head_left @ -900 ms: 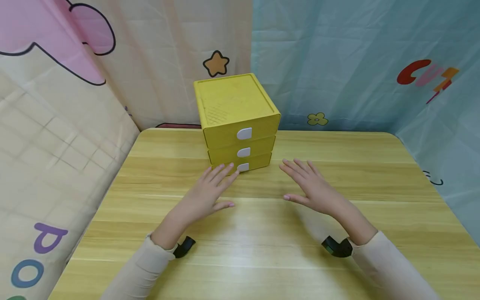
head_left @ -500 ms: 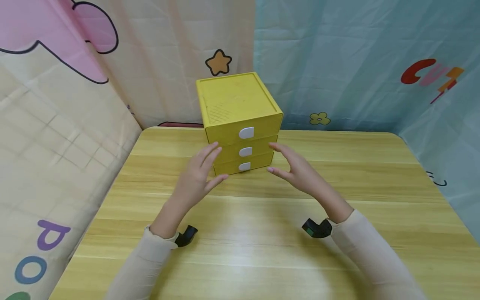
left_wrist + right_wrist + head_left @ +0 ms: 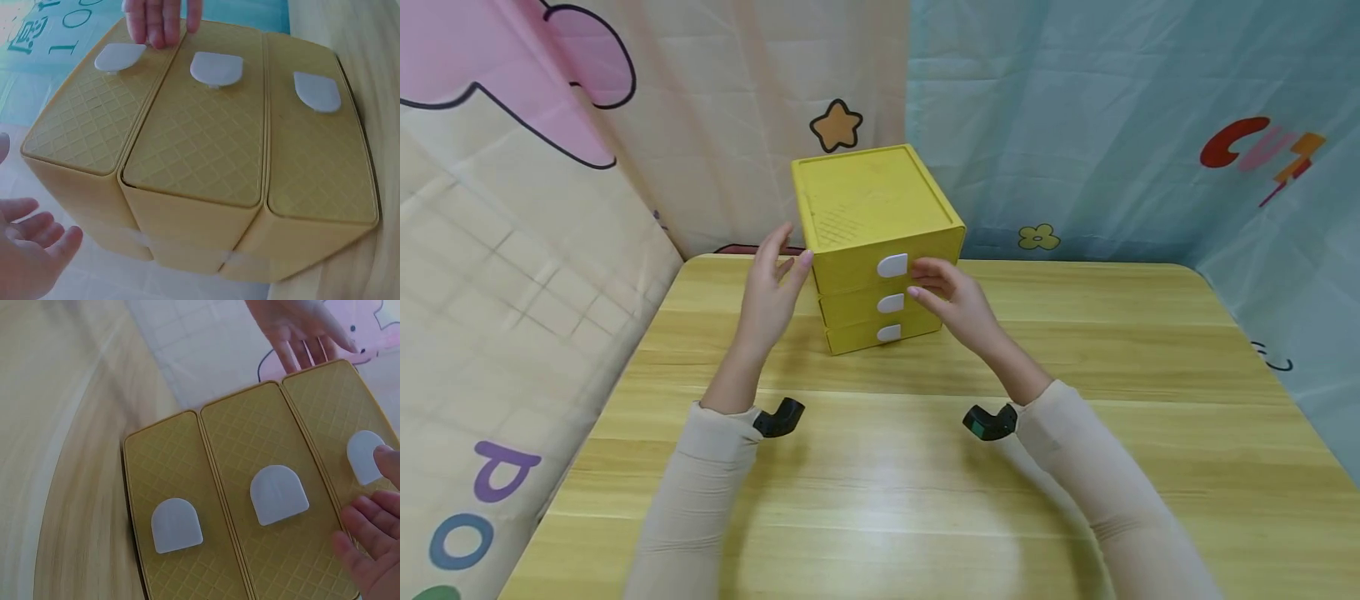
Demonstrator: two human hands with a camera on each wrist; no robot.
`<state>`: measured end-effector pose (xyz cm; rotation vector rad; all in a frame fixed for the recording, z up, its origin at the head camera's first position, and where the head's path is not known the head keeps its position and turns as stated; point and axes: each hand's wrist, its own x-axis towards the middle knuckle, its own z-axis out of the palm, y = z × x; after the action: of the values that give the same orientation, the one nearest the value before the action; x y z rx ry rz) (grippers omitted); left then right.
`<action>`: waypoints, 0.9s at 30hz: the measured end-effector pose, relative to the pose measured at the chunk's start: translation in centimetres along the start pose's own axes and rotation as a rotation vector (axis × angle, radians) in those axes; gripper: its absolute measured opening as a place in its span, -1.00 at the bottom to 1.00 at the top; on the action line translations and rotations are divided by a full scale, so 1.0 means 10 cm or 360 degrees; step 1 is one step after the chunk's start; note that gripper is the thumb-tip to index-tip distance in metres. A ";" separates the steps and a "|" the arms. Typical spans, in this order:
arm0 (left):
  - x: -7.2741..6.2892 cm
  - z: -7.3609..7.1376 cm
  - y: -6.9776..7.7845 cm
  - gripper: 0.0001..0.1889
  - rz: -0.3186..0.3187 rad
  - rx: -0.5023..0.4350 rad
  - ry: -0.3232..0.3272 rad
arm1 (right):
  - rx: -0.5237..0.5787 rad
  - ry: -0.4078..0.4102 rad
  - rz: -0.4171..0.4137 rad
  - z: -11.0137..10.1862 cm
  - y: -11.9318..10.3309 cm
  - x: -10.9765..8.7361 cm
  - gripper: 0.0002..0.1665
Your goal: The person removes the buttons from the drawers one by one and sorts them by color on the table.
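A yellow three-drawer box stands at the back of the table, with all its drawers closed. Each drawer front carries a white tab handle, and the top handle is the one nearest my right hand. That hand's fingers are loosely bent just right of the handle; in the right wrist view its thumb overlaps the handle's edge, and I cannot tell whether they touch. My left hand is raised beside the box's left side, its fingers apart and gripping nothing. In the left wrist view a gap shows between the left hand and the box.
The light wooden table extends in front of the box and to both sides. Printed curtains hang close behind the box and along both sides. A black wrist camera sits on the left wrist and another on the right.
Both hands have moved forward to the box, the left to its left side and the right leftward to the top drawer front. The right fingers have bent more. The box has not moved.
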<state>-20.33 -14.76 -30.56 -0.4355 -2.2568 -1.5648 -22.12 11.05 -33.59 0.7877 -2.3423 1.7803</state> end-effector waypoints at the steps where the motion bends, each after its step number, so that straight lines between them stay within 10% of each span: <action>1: 0.02 0.00 0.03 -0.40 -0.0084 -0.0073 -0.0028 | 0.0045 0.0015 0.0001 0.02 -0.03 0.01 -0.54; 9: 0.09 0.03 -0.02 -0.42 -0.0201 -0.0486 -0.0051 | 0.0099 0.0108 0.0010 0.17 0.00 0.10 -0.66; 27: 0.11 0.03 0.03 -0.42 -0.0289 -0.0651 -0.0048 | 0.0073 0.0293 0.0081 0.21 -0.35 -0.04 -0.82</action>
<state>-21.17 -14.28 -29.92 -0.3678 -2.0397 -2.1377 -19.72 8.57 -31.40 0.5477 -2.2300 1.8458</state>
